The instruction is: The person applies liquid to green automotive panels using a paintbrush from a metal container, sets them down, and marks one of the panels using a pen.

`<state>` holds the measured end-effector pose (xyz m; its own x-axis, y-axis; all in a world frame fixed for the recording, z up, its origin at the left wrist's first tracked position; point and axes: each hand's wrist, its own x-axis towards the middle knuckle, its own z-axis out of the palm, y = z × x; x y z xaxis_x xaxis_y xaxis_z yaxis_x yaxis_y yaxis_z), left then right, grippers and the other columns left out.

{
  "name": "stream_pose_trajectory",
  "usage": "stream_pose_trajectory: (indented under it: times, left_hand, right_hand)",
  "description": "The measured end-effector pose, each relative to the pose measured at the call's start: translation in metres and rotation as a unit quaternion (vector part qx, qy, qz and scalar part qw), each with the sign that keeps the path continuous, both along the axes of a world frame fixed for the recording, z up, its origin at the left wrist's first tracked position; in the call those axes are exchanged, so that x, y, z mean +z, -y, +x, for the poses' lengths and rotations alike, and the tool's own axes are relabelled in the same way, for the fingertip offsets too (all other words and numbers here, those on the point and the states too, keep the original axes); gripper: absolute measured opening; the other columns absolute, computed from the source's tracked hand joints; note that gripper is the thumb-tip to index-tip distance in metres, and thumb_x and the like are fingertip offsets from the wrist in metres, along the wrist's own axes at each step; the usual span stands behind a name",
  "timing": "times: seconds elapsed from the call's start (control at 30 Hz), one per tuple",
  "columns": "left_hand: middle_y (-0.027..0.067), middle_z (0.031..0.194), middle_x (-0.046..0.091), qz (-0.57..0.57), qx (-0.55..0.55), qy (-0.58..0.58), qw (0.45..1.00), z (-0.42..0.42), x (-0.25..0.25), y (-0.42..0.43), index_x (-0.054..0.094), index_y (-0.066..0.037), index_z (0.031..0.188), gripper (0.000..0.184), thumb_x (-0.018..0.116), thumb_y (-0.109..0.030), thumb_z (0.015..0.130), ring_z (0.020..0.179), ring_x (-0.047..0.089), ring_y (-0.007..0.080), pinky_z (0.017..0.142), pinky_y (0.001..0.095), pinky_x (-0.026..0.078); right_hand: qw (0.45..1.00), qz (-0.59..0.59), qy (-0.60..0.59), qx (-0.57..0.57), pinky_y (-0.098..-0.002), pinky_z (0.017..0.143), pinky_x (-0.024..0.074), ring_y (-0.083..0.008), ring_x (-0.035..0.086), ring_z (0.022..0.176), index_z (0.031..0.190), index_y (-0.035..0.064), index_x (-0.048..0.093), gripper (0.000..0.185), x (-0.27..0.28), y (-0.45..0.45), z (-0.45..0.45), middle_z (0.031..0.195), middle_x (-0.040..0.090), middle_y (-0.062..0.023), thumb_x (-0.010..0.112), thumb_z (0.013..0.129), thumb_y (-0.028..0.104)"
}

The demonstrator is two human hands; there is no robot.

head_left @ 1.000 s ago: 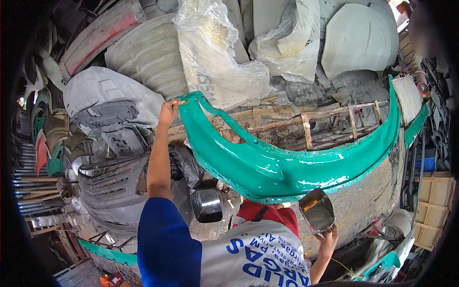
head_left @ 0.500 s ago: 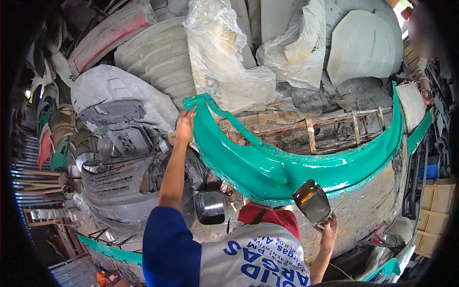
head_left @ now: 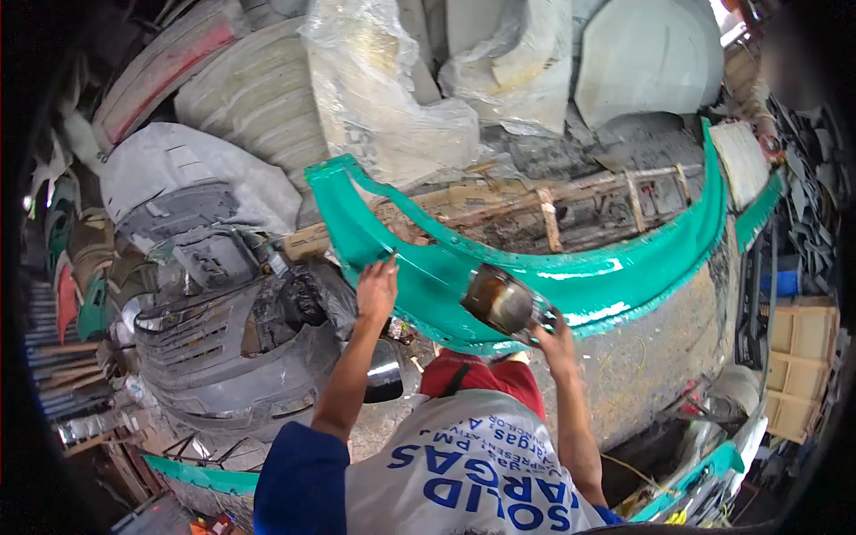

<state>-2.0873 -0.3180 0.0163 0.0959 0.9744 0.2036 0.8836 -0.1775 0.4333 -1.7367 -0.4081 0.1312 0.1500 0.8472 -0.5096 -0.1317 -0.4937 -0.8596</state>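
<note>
A long, curved green panel (head_left: 571,276), glossy and shaped like a car bumper, stretches across the middle of the head view. My left hand (head_left: 378,287) is over its left part, fingers drawn together at a small dark spot. Whether they pinch something there or touch the surface, I cannot make out. My right hand (head_left: 555,339) grips a see-through plastic container (head_left: 496,301) by its near end, tilted over the panel's front half. Brownish contents show inside it. Beside my left forearm, partly hidden by it, is a shiny dark container (head_left: 385,373).
Behind the panel lies a rusty ladder-like frame (head_left: 548,218). Plastic-wrapped pale parts (head_left: 383,107) stand at the back. A grey grille-like bumper (head_left: 214,348) is on the left. More green pieces (head_left: 758,214) are at the right, and a wooden frame (head_left: 802,370) stands there.
My left hand has left the panel's far left end and come nearer and right. My right hand has lifted the container leftward and forward over the panel. The view has shifted.
</note>
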Motion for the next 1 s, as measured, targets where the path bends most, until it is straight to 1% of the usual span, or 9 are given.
stream_pose_trajectory:
  times: [0.07, 0.17, 0.37, 0.5, 0.57, 0.63, 0.83, 0.97, 1.0]
  left_hand:
    - [0.0154, 0.093, 0.064, -0.047, 0.061, 0.176, 0.981, 0.011, 0.026, 0.011, 0.067, -0.003, 0.111, 0.023, 0.059, -0.014, 0.092, 0.082, 0.062, 0.0335, 0.07, 0.0429, 0.05]
    - [0.0144, 0.086, 0.066, -0.066, 0.035, 0.353, 0.932, 0.019, 0.079, 0.014, 0.069, -0.002, 0.104, 0.016, 0.063, -0.012, 0.092, 0.071, 0.064, 0.0218, 0.062, 0.0322, 0.049]
    - [0.0132, 0.09, 0.068, -0.039, -0.152, 0.233, 0.96, 0.035, 0.063, 0.0, 0.068, 0.0, 0.103, 0.017, 0.063, -0.012, 0.093, 0.076, 0.064, 0.0211, 0.067, 0.0335, 0.049]
    - [0.0097, 0.085, 0.068, -0.101, -0.069, 0.353, 0.928, 0.005, 0.039, -0.002, 0.07, -0.004, 0.105, 0.018, 0.063, -0.017, 0.094, 0.069, 0.059, 0.016, 0.063, 0.0305, 0.046]
    - [0.0025, 0.077, 0.066, -0.23, 0.102, 0.441, 0.861, -0.024, 0.043, -0.003, 0.072, -0.005, 0.098, 0.023, 0.063, -0.025, 0.094, 0.059, 0.051, 0.0092, 0.056, 0.0246, 0.041]
    - [-0.0018, 0.074, 0.065, -0.192, 0.098, 0.534, 0.817, -0.052, 0.035, -0.006, 0.073, -0.005, 0.103, 0.026, 0.062, -0.028, 0.095, 0.06, 0.047, 0.0046, 0.054, 0.022, 0.036]
    - [-0.002, 0.074, 0.065, -0.186, 0.143, 0.451, 0.861, -0.11, -0.02, -0.054, 0.072, -0.004, 0.105, 0.026, 0.059, -0.026, 0.097, 0.061, 0.049, 0.0064, 0.058, 0.0239, 0.041]
    - [0.0017, 0.076, 0.066, -0.032, 0.069, 0.308, 0.948, -0.147, -0.059, -0.11, 0.072, -0.004, 0.104, 0.027, 0.057, -0.025, 0.098, 0.065, 0.051, 0.0079, 0.061, 0.0256, 0.043]
    - [0.0076, 0.078, 0.067, -0.021, 0.091, 0.267, 0.959, -0.15, -0.039, -0.119, 0.071, -0.002, 0.099, 0.025, 0.058, -0.023, 0.097, 0.068, 0.057, 0.0173, 0.064, 0.0316, 0.047]
  right_hand:
    - [0.998, 0.025, 0.051, 0.018, -0.0296, 0.075, 0.0527, -0.0172, 0.06, 0.089, 0.134, -0.0061, 0.04, 0.067, -0.033, -0.01, -0.008, 0.107, 0.059, -0.0122, 0.072, 0.08, 0.015]
    - [0.993, 0.063, 0.086, 0.052, -0.0301, 0.077, 0.0512, -0.0168, 0.061, 0.088, 0.126, -0.0109, 0.047, 0.07, -0.057, -0.03, -0.03, 0.101, 0.065, -0.0126, 0.079, 0.074, 0.025]
    - [0.975, 0.115, 0.143, 0.126, -0.031, 0.078, 0.0516, -0.0186, 0.063, 0.086, 0.122, -0.0123, 0.048, 0.073, -0.056, -0.056, -0.07, 0.097, 0.066, -0.0151, 0.082, 0.072, 0.028]
    - [0.968, 0.127, 0.16, 0.145, -0.031, 0.078, 0.0514, -0.019, 0.063, 0.086, 0.119, -0.0114, 0.05, 0.069, -0.053, -0.066, -0.086, 0.096, 0.067, -0.0145, 0.082, 0.071, 0.027]
    - [0.973, 0.105, 0.157, 0.136, -0.0305, 0.077, 0.0514, -0.0189, 0.063, 0.085, 0.118, -0.0109, 0.05, 0.068, -0.063, -0.072, -0.092, 0.095, 0.067, -0.014, 0.081, 0.072, 0.027]
    - [0.973, 0.125, 0.144, 0.131, -0.0304, 0.075, 0.0512, -0.0183, 0.062, 0.082, 0.113, -0.01, 0.053, 0.062, -0.067, -0.076, -0.099, 0.092, 0.067, -0.0134, 0.081, 0.073, 0.028]
    - [0.982, 0.079, 0.138, 0.099, -0.0309, 0.073, 0.0509, -0.016, 0.06, 0.08, 0.103, -0.0079, 0.057, 0.052, -0.081, -0.077, -0.093, 0.088, 0.067, -0.011, 0.083, 0.073, 0.026]
    - [0.988, 0.071, 0.102, 0.088, -0.0287, 0.063, 0.0565, -0.0165, 0.063, 0.085, 0.122, -0.0112, 0.05, 0.062, -0.055, -0.062, -0.067, 0.101, 0.063, -0.0151, 0.077, 0.078, 0.023]
    - [0.983, 0.067, 0.114, 0.131, -0.0322, 0.069, 0.0602, -0.0213, 0.062, 0.096, 0.131, -0.0118, 0.041, 0.071, -0.038, -0.058, -0.056, 0.112, 0.059, -0.0178, 0.075, 0.08, 0.023]
